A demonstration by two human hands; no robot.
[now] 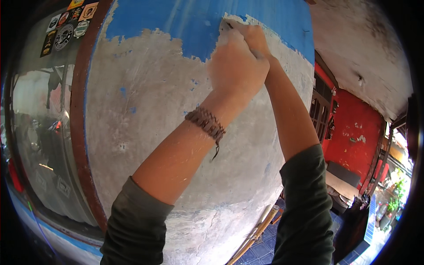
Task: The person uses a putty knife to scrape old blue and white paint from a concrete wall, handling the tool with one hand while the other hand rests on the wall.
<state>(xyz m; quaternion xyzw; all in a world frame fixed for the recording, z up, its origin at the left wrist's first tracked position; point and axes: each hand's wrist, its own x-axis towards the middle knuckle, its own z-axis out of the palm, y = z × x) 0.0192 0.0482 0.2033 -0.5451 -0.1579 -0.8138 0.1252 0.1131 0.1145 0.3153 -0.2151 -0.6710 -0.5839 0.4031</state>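
Note:
Both my hands are raised together against the wall (163, 119), at the ragged lower edge of its blue paint (150, 17). My left hand (236, 64), slightly blurred, is closed around what looks like a paint scraper. The scraper's grey blade (224, 26) shows just past the fingers, against the paint edge. Beyond it, my right hand (255, 39) is also closed on the scraper, with its fingers near the blade. Most of the handle is hidden by the hands. A brown braided bracelet (206, 123) circles my left wrist.
Left of the wall, a brown frame (84, 110) holds a glass pane (42, 115) with several stickers. Bamboo poles (256, 236) lean at the wall's lower right, over blue floor tiles (265, 245). Farther right are a red wall (353, 132) and a bench (342, 181).

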